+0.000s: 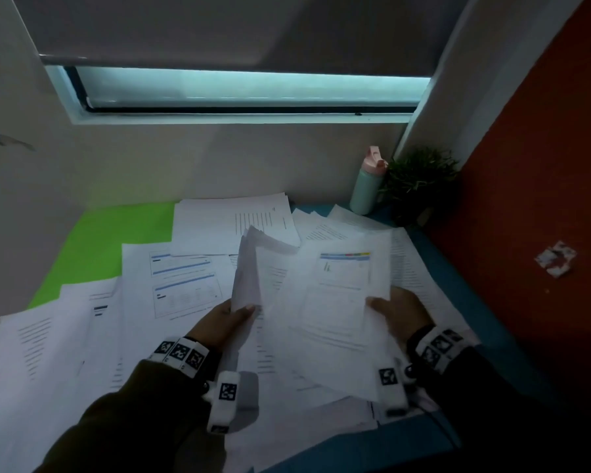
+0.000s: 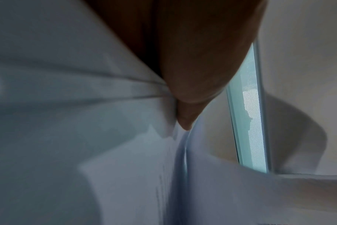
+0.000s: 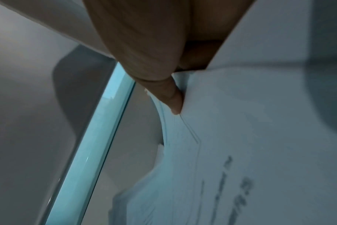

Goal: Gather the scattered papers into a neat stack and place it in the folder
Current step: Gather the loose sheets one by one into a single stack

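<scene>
Papers mid-gather: both hands up with a sheaf each, the rest spread over the desk.

Left hand [image 1: 226, 320] pinches a curled sheaf [image 1: 249, 268], thumb on top, and right hand [image 1: 401, 310] pinches the fanned bundle [image 1: 338, 302] with the colour-headed page on top. Both lots are raised just right of the green folder [image 1: 99, 247], which lies flat against the wall with loose papers [image 1: 185, 278] overlapping its near and right edges. From here I'd bring the two lots together, loosen my grip, and tap the long edge down on the desk to square them. The left sheaf is bending, so I'd support it lower. In the blurred wrist views I think several sheets sit under each thumb, but I can't count them.
</scene>
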`<state>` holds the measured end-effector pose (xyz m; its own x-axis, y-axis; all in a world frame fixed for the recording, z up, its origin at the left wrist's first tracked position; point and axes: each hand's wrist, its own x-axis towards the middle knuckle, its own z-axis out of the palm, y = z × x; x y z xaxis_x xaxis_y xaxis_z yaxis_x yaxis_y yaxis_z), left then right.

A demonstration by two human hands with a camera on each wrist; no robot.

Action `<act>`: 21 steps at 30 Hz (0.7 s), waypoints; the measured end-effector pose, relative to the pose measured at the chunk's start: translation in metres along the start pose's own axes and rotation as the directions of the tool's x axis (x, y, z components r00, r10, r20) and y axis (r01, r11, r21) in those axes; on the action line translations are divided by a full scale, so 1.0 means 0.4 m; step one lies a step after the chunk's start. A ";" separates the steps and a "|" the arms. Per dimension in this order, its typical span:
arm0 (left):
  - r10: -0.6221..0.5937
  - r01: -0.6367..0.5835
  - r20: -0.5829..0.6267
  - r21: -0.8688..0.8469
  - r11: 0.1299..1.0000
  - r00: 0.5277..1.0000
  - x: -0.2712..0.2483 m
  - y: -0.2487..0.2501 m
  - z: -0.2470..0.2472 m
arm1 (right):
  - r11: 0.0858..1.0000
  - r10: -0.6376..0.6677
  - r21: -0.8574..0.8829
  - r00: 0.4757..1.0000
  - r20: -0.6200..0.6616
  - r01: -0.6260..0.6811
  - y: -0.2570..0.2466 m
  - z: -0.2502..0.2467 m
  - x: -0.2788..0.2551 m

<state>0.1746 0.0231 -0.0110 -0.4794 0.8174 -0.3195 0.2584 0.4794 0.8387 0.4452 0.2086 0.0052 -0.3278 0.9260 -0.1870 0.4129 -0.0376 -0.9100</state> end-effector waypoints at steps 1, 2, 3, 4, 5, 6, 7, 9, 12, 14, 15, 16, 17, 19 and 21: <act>-0.009 0.009 0.000 -0.022 1.000 1.000 0.001 0.001 0.003 | 0.998 0.020 0.058 1.000 0.011 -0.020 0.009 0.036 -0.019; -0.015 0.015 0.001 -0.046 0.999 1.000 0.001 -0.001 0.004 | 0.996 0.024 0.089 0.999 0.028 -0.026 0.013 0.065 -0.030; -0.026 0.027 0.011 -0.063 0.998 1.000 -0.003 0.002 0.005 | 0.998 0.021 0.061 0.998 0.051 -0.024 0.012 0.085 -0.036; -0.035 0.037 0.015 -0.083 0.996 0.999 -0.006 0.002 0.006 | 1.000 0.011 -0.025 0.997 0.074 -0.009 0.009 0.098 -0.035; -0.044 0.046 0.019 -0.093 0.995 0.999 -0.004 0.001 0.007 | 0.992 0.003 -0.128 0.996 0.093 0.009 0.004 0.102 -0.030; -0.051 0.052 0.014 -0.083 0.995 0.999 -0.003 0.004 0.010 | 0.977 0.004 -0.215 0.995 0.097 0.017 -0.005 0.100 -0.025; -0.057 0.056 -0.008 -0.049 0.997 0.998 -0.002 0.005 0.011 | 0.962 -0.006 -0.271 0.997 0.077 0.027 -0.010 0.093 -0.019; -0.055 0.055 -0.068 -0.008 0.998 0.996 0.002 0.009 0.012 | 0.957 -0.015 -0.291 1.000 0.023 0.021 -0.016 0.084 -0.002; -0.055 0.048 -0.088 -0.079 0.996 0.995 0.006 0.003 0.014 | 0.969 -0.028 -0.247 0.999 0.023 0.032 -0.020 0.101 0.000; -0.031 0.024 -0.066 -0.099 0.995 0.997 0.007 -0.008 0.017 | 0.965 -0.044 -0.255 0.998 0.039 0.052 -0.017 0.125 -0.011; -0.039 0.031 -0.065 -0.114 0.993 0.997 0.009 -0.014 0.018 | 0.967 -0.049 -0.250 0.999 0.024 0.053 -0.017 0.131 -0.014; -0.037 0.028 -0.064 -0.130 0.991 0.997 0.007 -0.015 0.019 | 0.969 -0.037 -0.245 0.999 -0.001 0.035 -0.021 0.132 -0.016; -0.028 0.020 -0.058 -0.142 0.990 0.998 0.003 -0.012 0.021 | 0.970 -0.035 -0.242 0.999 -0.038 0.025 -0.024 0.130 -0.009; -0.014 0.006 -0.047 -0.160 0.987 0.999 0.003 -0.010 0.024 | 0.965 -0.002 -0.263 0.996 -0.092 -0.022 -0.031 0.120 0.008; -0.011 0.002 -0.072 -0.134 0.991 0.997 0.001 -0.004 0.023 | 0.946 0.035 -0.319 0.998 -0.059 -0.052 -0.041 0.118 0.016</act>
<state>0.1819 0.0256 -0.0164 -0.5418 0.7866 -0.2961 0.1434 0.4337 0.8896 0.3964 0.1972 0.0014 -0.2626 0.9447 -0.1963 0.6791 0.0364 -0.7331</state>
